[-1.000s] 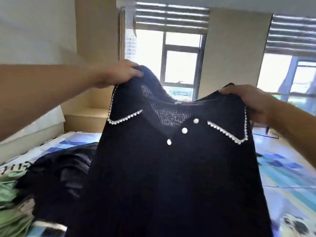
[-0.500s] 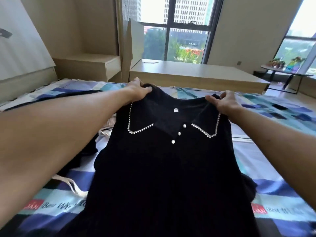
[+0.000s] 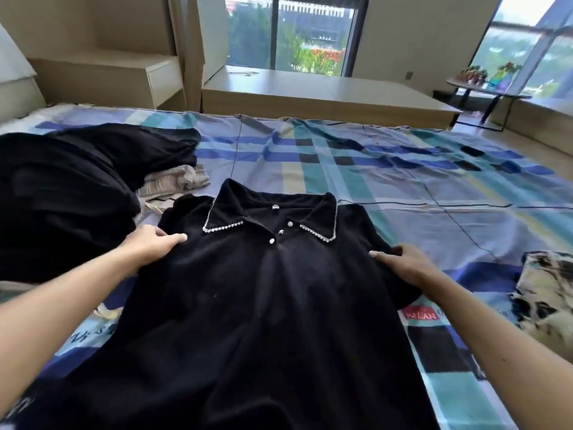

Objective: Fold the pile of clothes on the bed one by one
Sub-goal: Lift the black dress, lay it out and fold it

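A black collared garment (image 3: 263, 305) with pearl trim and three white buttons lies face up, spread on the plaid bed sheet (image 3: 387, 169). My left hand (image 3: 152, 243) rests flat on its left shoulder area, fingers straight. On the right shoulder area lies my right hand (image 3: 403, 266), also flat with fingers extended. The pile of clothes (image 3: 71, 187), mostly black, sits at the left of the bed, with a beige piece (image 3: 176, 181) poking out beside it.
A cream and black patterned garment (image 3: 548, 293) lies at the bed's right edge. Beyond the bed stand a low wooden platform (image 3: 325, 91), a drawer unit (image 3: 124, 76) and a small round table (image 3: 486, 88) by the windows.
The garment came down from being held up by its shoulders and now lies flat on the bed. Both hands let go of the shoulders and moved down onto the fabric.
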### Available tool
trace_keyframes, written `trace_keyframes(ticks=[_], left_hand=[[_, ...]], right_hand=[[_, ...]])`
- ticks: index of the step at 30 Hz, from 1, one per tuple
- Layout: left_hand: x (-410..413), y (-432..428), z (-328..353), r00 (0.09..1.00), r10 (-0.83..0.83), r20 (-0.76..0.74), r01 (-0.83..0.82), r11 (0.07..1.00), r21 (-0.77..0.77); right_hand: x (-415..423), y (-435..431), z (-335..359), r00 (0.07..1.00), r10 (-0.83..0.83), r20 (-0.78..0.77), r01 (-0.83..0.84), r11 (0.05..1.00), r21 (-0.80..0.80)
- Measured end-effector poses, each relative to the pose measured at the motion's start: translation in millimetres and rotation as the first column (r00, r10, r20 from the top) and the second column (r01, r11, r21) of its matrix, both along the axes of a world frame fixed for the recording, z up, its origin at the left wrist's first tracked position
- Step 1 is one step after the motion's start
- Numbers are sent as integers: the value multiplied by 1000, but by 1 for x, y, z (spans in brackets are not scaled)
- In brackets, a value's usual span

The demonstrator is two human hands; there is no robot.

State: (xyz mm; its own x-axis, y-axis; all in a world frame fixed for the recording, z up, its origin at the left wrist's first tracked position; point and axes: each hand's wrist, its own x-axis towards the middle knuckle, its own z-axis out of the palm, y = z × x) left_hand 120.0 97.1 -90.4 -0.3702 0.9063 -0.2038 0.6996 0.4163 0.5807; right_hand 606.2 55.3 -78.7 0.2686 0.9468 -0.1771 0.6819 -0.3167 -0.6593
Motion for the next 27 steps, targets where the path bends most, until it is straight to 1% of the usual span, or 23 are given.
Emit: trace_keyframes(ticks=[3,4,5,6,8,9,10,11,12,14,15,16,18,20,21,22,23,24,25,26,27], left_hand=[[-1,-2,3,984,178,-26,-177,984,29],[-5,-2,3,977,214,15,-215,975,49],[-9,0,2,966,225,128,-234,970,61],[-10,-4,6,956,206,211,-220,975,43],[-8,-14,14,962,152,227,-160,987,18],[-8,-14,17,980,137,145,-145,988,45],[-4,-15,24,992,129,15,-130,986,106],[7,-20,35,989,106,-105,-85,979,186],[23,-25,45,986,61,-156,-21,970,244],[71,-43,64,986,-120,-112,149,939,309],[100,-55,72,963,-254,-90,269,916,299],[130,-68,75,915,-396,-83,403,874,271],[192,-96,75,771,-633,-73,632,744,219],[249,-121,66,648,-760,-56,752,626,205],[271,-128,58,614,-786,-66,782,595,188],[294,-135,49,598,-797,-88,798,581,161],[310,-138,39,588,-799,-125,809,578,110],[326,-143,29,575,-804,-154,817,575,48],[335,-147,19,557,-811,-178,823,569,-17],[340,-151,9,536,-819,-203,827,558,-70],[342,-154,1,516,-824,-234,831,548,-97]], right_hand=[[-4,-6,-1,996,-1,-88,2,1000,6],[-3,-7,-1,995,-2,-103,2,1000,-3],[0,-8,1,993,-3,-115,1,1000,-19],[3,-9,5,991,5,-135,-10,999,-37],[11,-13,13,974,35,-222,-53,996,-77],[15,-14,16,961,33,-276,-61,994,-96],[20,-16,18,947,23,-321,-60,993,-106],[24,-16,19,943,0,-333,-38,994,-107],[28,-17,19,941,-34,-336,2,996,-93],[34,-16,22,924,-123,-362,122,992,-28],[38,-16,26,906,-179,-383,202,979,20],[41,-16,30,883,-235,-406,288,955,73],[47,-16,38,822,-335,-461,456,872,179],[50,-16,42,731,-363,-577,593,757,274],[49,-14,39,654,-356,-668,660,701,272],[50,-16,37,578,-331,-746,697,675,240],[47,-18,33,535,-309,-786,688,699,194],[47,-22,29,548,-312,-776,633,761,142],[45,-24,24,628,-327,-706,542,835,96],[44,-25,17,739,-324,-591,438,897,57],[45,-25,12,842,-297,-451,347,937,30]])
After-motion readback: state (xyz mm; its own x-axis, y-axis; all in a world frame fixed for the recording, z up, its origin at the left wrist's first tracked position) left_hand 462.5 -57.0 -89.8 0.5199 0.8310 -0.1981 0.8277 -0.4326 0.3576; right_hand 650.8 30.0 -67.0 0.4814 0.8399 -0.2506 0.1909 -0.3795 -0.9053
